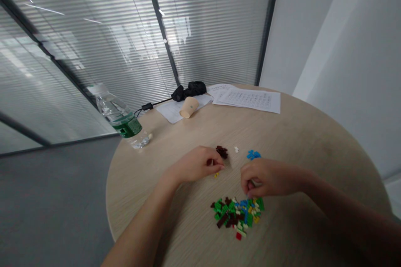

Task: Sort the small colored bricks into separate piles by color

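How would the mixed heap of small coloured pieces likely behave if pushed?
The mixed heap would probably spread apart, since its pieces look loose. The red piece seems likely light, being small, and apt to slide rather than roll, given its flat, squared shape.

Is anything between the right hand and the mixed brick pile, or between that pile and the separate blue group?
Nothing visible stands between the right hand and the mixed brick pile; the hand is right at the pile's far edge. Between the pile and the blue group, the right hand itself is in the way.
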Demonstrator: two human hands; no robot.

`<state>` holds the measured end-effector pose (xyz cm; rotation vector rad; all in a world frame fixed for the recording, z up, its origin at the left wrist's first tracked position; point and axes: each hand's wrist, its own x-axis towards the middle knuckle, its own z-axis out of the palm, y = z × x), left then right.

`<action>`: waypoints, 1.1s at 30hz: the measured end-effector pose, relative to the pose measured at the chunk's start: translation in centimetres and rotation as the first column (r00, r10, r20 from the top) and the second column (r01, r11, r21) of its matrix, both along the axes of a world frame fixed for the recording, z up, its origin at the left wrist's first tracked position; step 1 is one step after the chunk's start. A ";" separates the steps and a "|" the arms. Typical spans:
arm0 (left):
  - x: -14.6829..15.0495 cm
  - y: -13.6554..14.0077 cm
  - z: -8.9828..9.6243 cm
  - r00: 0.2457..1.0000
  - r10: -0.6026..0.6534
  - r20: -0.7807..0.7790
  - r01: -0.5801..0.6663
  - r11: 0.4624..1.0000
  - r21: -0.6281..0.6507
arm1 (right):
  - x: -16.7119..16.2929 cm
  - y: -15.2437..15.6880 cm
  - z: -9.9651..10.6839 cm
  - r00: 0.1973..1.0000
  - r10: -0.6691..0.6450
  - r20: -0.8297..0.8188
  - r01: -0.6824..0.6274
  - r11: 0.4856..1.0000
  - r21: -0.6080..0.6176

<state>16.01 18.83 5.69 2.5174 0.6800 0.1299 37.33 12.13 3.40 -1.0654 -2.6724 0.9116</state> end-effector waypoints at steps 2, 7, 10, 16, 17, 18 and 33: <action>0.1 -0.1 0.0 0.999 0.037 0.034 -0.036 0.999 -0.028 | 0.0 0.1 0.1 0.999 -0.039 -0.016 0.040 0.997 0.069; 0.9 -0.9 0.0 0.975 0.131 0.182 -0.086 0.968 -0.237 | -0.2 0.3 0.4 0.948 -0.223 -0.228 0.292 0.896 0.336; 1.4 -1.3 -0.3 0.959 0.182 0.219 -0.075 0.904 -0.421 | -0.4 0.3 0.3 0.914 -0.228 -0.335 0.362 0.833 0.419; 1.6 -1.2 -1.0 0.943 0.211 0.258 -0.056 0.863 -0.501 | -0.5 0.3 -0.1 0.901 -0.199 -0.385 0.371 0.814 0.446; 1.6 -1.2 -1.0 0.941 0.213 0.261 -0.055 0.862 -0.504 | -0.5 0.3 -0.1 0.902 -0.194 -0.385 0.366 0.817 0.446; 1.6 -1.2 -1.0 0.940 0.216 0.263 -0.056 0.860 -0.507 | -0.5 0.3 -0.1 0.903 -0.189 -0.386 0.362 0.820 0.444; 1.6 -1.1 -1.1 0.958 0.179 0.223 -0.062 0.891 -0.449 | 0.0 0.6 0.1 0.918 -0.168 -0.359 0.326 0.835 0.444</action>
